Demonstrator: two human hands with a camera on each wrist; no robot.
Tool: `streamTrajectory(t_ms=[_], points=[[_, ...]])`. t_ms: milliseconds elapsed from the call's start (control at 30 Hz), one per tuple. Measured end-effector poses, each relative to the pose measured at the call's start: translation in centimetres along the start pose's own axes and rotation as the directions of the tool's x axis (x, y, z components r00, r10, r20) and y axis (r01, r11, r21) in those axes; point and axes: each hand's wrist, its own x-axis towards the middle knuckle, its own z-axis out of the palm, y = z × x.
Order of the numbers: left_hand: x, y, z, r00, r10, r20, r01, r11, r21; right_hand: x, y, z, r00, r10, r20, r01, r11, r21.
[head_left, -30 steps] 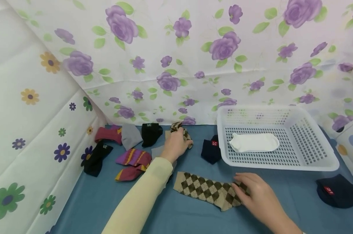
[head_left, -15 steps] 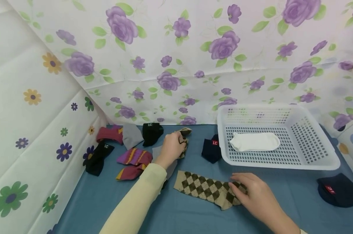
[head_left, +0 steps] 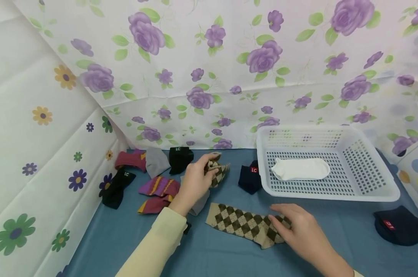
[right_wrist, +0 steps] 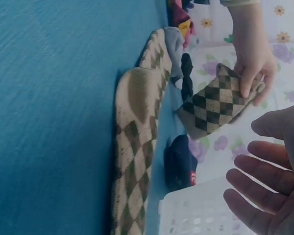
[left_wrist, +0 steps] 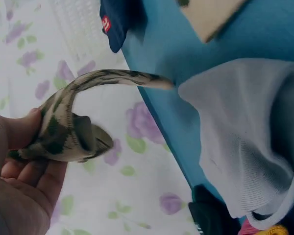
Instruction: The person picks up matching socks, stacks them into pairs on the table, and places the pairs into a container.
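I see the L hand [head_left: 195, 177] pinching a raised argyle sock [head_left: 218, 175] left of the white basket [head_left: 333, 197], w/ a navy sock [head_left: 249, 181] btwn. The R hand [head_left: 300, 227] is apart from it, fingers loosely spread over the toe of a flat argyle sock [head_left: 241, 223] in front of the basket's left end (can't tell via remote cam if they touch).

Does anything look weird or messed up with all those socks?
Nothing looks spilled or torn. The diamond-patterned sock in the left hand looks bunched up, though a similar sock lies stretched out by the right hand. The white sock looks a bit odd too: it's in the basket while the others are outside it.
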Motion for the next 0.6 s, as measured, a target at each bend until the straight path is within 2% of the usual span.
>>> streamTrajectory(t_ms=[133, 200, 267, 367, 467, 600], points=[[-1.5, 1.9, -0.1, 0.995, 0.091, -0.033, -0.091, 0.996, 0.022, 0.7, -0.8, -0.3, 1.000, 0.017, 0.023, -0.018, 0.999, 0.037], [-2.2, 2.8, 0.2, 0.987, 0.140, -0.080, -0.138, 0.990, 0.030, 1.0, -1.5, -0.5, 0.997, 0.058, 0.052, -0.061, 0.996, 0.070], [-2.9, 3.6, 0.7, 0.969, 0.203, -0.137, -0.200, 0.979, 0.035, 1.2, -2.3, -0.4, 0.991, 0.104, 0.088, -0.115, 0.985, 0.131], [-4.1, 4.7, 1.7, 0.934, 0.290, -0.210, -0.288, 0.957, 0.040, 1.4, -3.4, -0.2, 0.980, 0.144, 0.139, -0.175, 0.954, 0.245], [-5.1, 5.8, 2.6, 0.918, 0.349, -0.188, -0.351, 0.936, 0.023, 1.6, -4.3, 0.1, 0.972, 0.147, 0.183, -0.204, 0.913, 0.353], [-6.0, 6.7, 3.4, 0.912, 0.400, -0.091, -0.401, 0.916, 0.006, 2.0, -5.0, 0.3, 0.959, 0.162, 0.234, -0.248, 0.878, 0.409]])
